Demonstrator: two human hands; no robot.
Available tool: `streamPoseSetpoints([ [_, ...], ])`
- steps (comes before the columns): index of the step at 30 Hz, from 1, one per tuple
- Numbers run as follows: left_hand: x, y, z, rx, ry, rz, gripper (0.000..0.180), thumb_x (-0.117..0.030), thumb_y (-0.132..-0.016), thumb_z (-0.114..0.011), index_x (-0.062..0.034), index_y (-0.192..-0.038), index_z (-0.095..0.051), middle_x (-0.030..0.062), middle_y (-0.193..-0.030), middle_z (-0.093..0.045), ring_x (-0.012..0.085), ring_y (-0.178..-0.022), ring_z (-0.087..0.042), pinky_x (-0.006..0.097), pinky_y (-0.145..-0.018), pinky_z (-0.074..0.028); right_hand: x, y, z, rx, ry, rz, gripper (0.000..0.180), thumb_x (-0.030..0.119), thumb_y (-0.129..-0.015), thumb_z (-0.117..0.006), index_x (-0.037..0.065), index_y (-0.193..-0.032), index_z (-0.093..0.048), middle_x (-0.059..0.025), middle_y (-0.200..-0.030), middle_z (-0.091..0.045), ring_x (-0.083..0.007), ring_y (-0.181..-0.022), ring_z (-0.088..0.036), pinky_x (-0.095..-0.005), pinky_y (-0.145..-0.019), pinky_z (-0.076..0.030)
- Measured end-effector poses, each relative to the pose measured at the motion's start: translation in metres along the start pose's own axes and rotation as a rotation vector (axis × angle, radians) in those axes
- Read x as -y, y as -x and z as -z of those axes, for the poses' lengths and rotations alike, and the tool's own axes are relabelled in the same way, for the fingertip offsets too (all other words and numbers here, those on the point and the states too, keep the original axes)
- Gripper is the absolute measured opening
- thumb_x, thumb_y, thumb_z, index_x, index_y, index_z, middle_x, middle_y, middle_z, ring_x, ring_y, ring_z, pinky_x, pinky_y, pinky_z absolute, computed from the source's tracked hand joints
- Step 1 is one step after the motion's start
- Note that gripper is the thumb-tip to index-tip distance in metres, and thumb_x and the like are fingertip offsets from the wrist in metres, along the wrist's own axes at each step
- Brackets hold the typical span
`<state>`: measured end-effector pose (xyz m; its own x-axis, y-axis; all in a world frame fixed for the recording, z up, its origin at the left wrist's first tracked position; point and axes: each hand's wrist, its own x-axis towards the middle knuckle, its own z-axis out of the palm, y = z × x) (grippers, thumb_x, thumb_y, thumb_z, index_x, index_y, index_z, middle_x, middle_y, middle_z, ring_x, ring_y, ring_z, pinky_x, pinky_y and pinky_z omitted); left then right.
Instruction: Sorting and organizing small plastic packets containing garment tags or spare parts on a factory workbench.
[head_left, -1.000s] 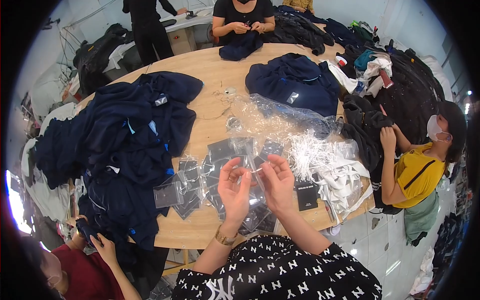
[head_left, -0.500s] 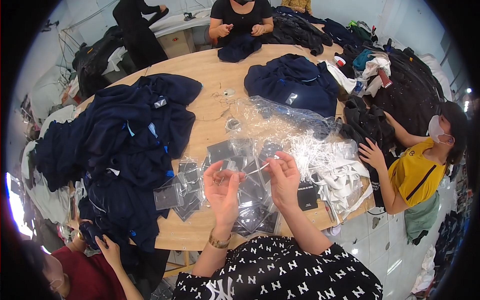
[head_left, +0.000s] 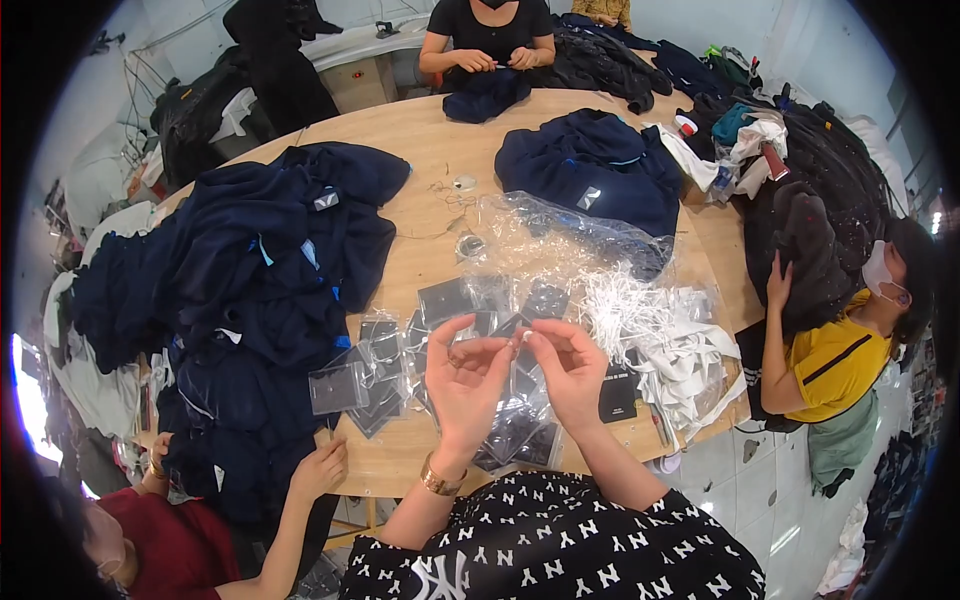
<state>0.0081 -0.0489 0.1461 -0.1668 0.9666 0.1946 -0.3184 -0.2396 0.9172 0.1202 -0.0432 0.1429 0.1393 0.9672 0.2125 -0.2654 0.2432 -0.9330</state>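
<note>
My left hand (head_left: 466,385) and my right hand (head_left: 573,378) meet above the near part of the table, fingertips almost touching. Between them they pinch a white tag string (head_left: 526,336), of which only a small bit shows. Beneath lie several dark cards in clear plastic sleeves (head_left: 337,388), overlapping one another. A tangled bunch of white tag strings (head_left: 615,312) is spread just right of my hands. Next to it sits a heap of white fabric strips (head_left: 683,350), and a black card (head_left: 618,393) lies close to my right wrist.
Navy garments (head_left: 250,240) cover the table's left side; another navy garment (head_left: 585,165) lies beyond a clear plastic bag (head_left: 575,235). Co-workers sit around: one in yellow (head_left: 835,350) handles dark clothing at right, one in red (head_left: 160,550) is at lower left, one in black (head_left: 490,35) sits opposite.
My hands have drawn together, and the string that stretched between them is now mostly hidden by fingers. The left co-worker's hand moved to the table edge; the right co-worker pulled dark clothing off the table.
</note>
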Motion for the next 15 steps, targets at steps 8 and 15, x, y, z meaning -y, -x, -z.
streamPoseSetpoints([
  [8, 0.0013, 0.0021, -0.0036, -0.051, -0.223, -0.140, 0.053, 0.010, -0.074, -0.061, -0.0029, -0.115, -0.032, 0.0136, -0.087, -0.060, 0.0171, -0.084, -0.062, 0.024, -0.073, -0.051, -0.0009, 0.0014, 0.0001, -0.038, 0.054, 0.011, 0.013, -0.002, -0.080, -0.059, -0.004, -0.093, -0.062, -0.0063, -0.088, -0.061, -0.0084, -0.081, -0.056, -0.0195, -0.071, -0.044],
  [15, 0.0029, 0.0030, -0.0024, -0.036, -0.333, -0.128, 0.051, 0.010, -0.074, -0.061, -0.0023, -0.113, -0.031, 0.0122, -0.083, -0.062, 0.0143, -0.081, -0.061, 0.023, -0.073, -0.049, -0.0074, 0.0008, 0.0008, -0.042, -0.023, -0.061, 0.012, 0.001, -0.081, -0.060, -0.003, -0.092, -0.062, -0.0023, -0.085, -0.060, -0.0058, -0.078, -0.054, -0.0185, -0.071, -0.042],
])
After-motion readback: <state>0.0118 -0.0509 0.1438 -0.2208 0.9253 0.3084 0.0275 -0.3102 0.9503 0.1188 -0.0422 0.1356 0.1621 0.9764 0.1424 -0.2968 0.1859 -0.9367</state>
